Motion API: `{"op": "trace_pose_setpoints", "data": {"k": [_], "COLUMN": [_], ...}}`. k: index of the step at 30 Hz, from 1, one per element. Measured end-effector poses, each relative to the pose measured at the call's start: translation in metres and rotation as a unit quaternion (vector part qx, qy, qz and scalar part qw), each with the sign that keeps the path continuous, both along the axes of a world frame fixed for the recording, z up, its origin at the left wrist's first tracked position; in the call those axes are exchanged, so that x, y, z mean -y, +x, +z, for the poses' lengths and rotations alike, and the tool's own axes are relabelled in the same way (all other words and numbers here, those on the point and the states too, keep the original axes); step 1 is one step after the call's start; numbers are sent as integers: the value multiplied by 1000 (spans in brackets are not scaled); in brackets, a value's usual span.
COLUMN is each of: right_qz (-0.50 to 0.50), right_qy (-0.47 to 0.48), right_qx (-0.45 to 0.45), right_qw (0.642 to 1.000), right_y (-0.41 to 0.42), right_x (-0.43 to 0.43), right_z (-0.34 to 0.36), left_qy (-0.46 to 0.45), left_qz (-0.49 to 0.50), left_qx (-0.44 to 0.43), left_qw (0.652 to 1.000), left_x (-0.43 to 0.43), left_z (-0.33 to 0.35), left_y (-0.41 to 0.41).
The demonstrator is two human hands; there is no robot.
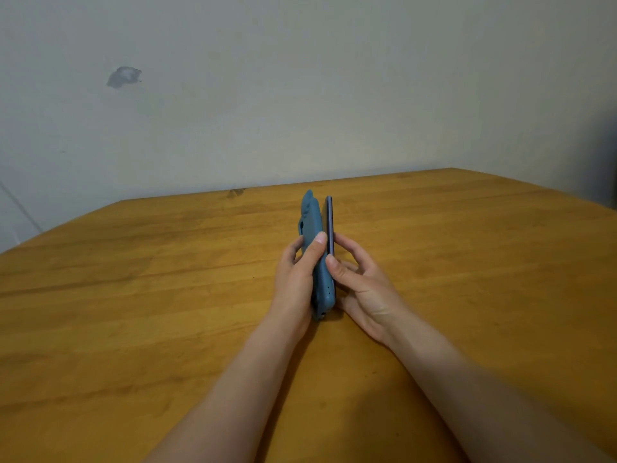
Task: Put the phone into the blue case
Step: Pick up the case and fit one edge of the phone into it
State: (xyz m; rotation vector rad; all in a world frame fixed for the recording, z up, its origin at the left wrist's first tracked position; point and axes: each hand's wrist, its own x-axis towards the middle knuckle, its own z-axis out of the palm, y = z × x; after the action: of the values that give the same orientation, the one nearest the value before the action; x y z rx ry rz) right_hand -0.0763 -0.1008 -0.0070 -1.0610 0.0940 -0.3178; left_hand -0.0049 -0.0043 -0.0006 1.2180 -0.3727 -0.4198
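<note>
Hands held both on edge above the surface [133, 279]: left hand [295, 279] gripped blue case [315, 228], right hand [362, 289] pinched phone [330, 225], touching it.

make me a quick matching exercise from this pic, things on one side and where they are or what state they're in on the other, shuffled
Things
1. blue case
2. phone
3. left hand
4. table

Descriptions
A. bare wood under both forearms
B. thin dark edge, far end standing out of the case on its right side
C. thumb laid across the case
D. held on edge between both hands

Pairs: 1-D, 2-B, 3-C, 4-A
</note>
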Motion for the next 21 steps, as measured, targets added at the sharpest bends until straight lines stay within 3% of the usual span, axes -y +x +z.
{"op": "trace_pose_setpoints", "data": {"k": [21], "right_qz": [13], "right_qy": [-27], "right_qx": [-17], "right_qw": [999], "right_y": [0], "right_x": [-3], "right_z": [1], "left_qy": [-17], "left_qz": [2], "left_qx": [-16], "left_qw": [1000], "left_x": [-1], "left_z": [0], "left_y": [1]}}
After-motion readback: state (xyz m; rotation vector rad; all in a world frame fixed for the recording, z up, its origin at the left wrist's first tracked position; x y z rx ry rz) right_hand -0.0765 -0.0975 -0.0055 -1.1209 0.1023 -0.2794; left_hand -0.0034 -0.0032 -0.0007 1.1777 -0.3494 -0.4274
